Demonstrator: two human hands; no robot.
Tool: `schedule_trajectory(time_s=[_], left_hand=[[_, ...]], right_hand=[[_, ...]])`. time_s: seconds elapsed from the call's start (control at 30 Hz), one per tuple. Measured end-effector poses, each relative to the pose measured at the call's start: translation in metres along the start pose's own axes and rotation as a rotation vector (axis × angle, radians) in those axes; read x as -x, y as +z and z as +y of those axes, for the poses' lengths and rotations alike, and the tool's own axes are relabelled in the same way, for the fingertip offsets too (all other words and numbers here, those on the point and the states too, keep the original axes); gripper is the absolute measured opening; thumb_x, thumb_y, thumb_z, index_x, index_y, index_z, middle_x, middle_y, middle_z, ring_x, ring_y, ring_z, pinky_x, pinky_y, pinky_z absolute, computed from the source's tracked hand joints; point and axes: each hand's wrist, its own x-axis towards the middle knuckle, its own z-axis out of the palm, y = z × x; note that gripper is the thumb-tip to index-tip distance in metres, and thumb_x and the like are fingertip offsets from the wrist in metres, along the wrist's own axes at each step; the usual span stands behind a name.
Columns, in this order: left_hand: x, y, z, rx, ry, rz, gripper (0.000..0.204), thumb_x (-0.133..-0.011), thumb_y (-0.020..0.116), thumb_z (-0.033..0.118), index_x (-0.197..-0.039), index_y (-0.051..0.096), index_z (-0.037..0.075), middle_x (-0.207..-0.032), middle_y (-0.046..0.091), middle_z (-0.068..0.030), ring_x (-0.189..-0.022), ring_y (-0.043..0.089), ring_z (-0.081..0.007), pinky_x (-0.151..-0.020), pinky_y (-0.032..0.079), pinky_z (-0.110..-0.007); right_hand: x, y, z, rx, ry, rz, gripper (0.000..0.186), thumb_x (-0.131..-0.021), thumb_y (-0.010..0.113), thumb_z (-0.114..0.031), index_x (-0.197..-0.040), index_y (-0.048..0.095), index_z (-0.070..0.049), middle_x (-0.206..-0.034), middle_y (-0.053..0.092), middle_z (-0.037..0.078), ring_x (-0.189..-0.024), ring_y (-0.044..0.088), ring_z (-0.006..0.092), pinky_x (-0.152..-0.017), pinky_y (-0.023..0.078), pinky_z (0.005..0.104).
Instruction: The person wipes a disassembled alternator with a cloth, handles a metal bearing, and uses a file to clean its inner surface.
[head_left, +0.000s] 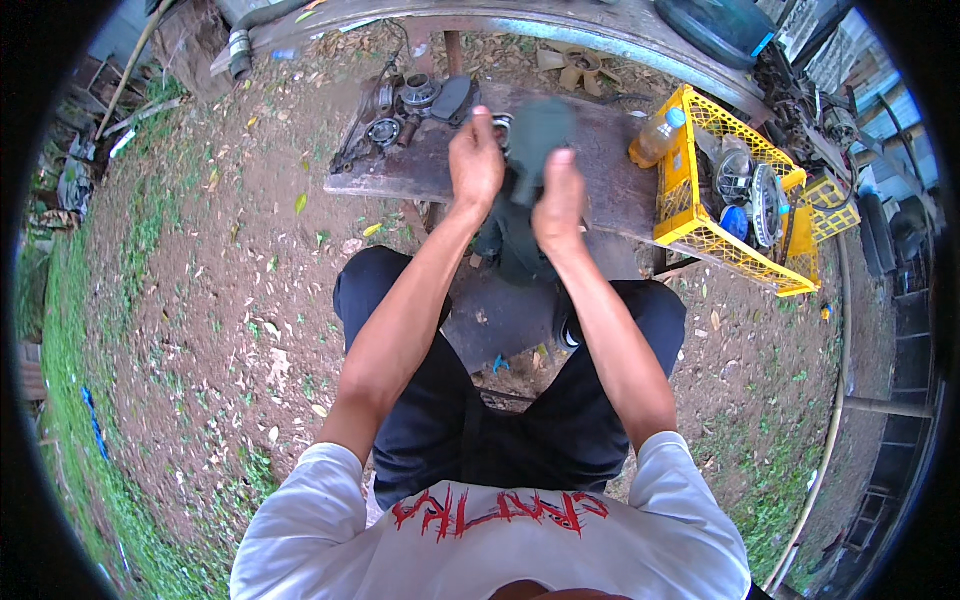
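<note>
Between my hands is a dark green, cloth-like piece (544, 135), smeared by motion, with dark folds (513, 238) hanging below it toward my knees. My left hand (475, 165) is closed at its left side, thumb up, fingers mostly hidden behind. On the other side my right hand (560, 200) grips it, also thumb up and blurred. A small shiny ringed part (502, 124) shows beside my left thumb; whether I hold it or it lies on the table, I cannot tell. Both hands are over the near edge of a low wooden table (612, 170).
Greasy metal machine parts (420, 92) and a dark oval cover (454, 100) lie at the table's left. A yellow crate (676, 185) with metal parts and a bottle (657, 137) stands at right. Beyond is a bench (560, 32); a fan-like part (580, 70) lies near it.
</note>
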Motion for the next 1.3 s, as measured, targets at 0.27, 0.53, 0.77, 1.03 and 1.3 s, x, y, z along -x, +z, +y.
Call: schedule_trajectory(time_s=[0.27, 0.53, 0.77, 1.03, 1.3], left_hand=[[0.010, -0.001, 0.020, -0.659, 0.418, -0.233, 0.024, -0.092, 0.055, 0.023, -0.090, 0.062, 0.000, -0.063, 0.060, -0.0227, -0.060, 0.065, -0.0362, -0.054, 0.049, -0.045], [0.011, 0.001, 0.023, -0.830, 0.411, -0.204, 0.049, -0.099, 0.044, 0.036, -0.074, 0.061, -0.002, -0.064, 0.055, -0.0276, -0.060, 0.060, -0.0434, -0.055, 0.044, -0.048], [-0.005, 0.003, 0.020, -0.457, 0.000, 0.130, 0.068, -0.100, 0.037, 0.049, -0.064, 0.056, -0.004, -0.054, 0.052, -0.0144, -0.053, 0.045, -0.0210, -0.055, 0.041, -0.042], [0.000, 0.000, 0.020, -0.671, 0.452, -0.107, 0.042, -0.100, 0.048, 0.031, -0.076, 0.060, -0.001, -0.062, 0.055, -0.0222, -0.055, 0.054, -0.0411, -0.051, 0.042, -0.043], [-0.015, 0.009, 0.002, -0.193, 0.027, 0.125, 0.041, -0.099, 0.048, 0.030, -0.076, 0.065, 0.001, -0.058, 0.062, -0.0119, -0.054, 0.061, -0.0207, -0.056, 0.045, -0.041]], right_hand=[[-0.016, 0.016, 0.007, 0.464, -0.405, 0.152, 0.035, -0.100, 0.041, -0.025, -0.109, 0.063, 0.000, -0.098, 0.057, 0.020, -0.093, 0.053, 0.0346, -0.084, 0.041, 0.0439], [-0.024, -0.001, 0.022, 0.434, 0.144, 0.100, 0.046, -0.102, 0.039, -0.033, -0.092, 0.058, 0.007, -0.081, 0.062, 0.028, -0.078, 0.064, 0.0405, -0.070, 0.045, 0.0488], [-0.005, 0.019, 0.013, 0.233, -0.109, 0.058, 0.042, -0.096, 0.055, -0.019, -0.130, 0.046, 0.003, -0.117, 0.060, 0.021, -0.112, 0.057, 0.0294, -0.095, 0.043, 0.0377], [-0.038, 0.000, 0.002, -0.275, 0.615, 0.143, 0.029, -0.095, 0.057, -0.027, -0.103, 0.064, -0.001, -0.095, 0.064, 0.004, -0.084, 0.058, 0.0115, -0.078, 0.046, 0.0271], [-0.014, 0.018, 0.005, 0.084, -0.046, 0.072, 0.034, -0.102, 0.042, -0.026, -0.122, 0.051, 0.001, -0.110, 0.059, 0.014, -0.099, 0.055, 0.0186, -0.085, 0.044, 0.0330]])
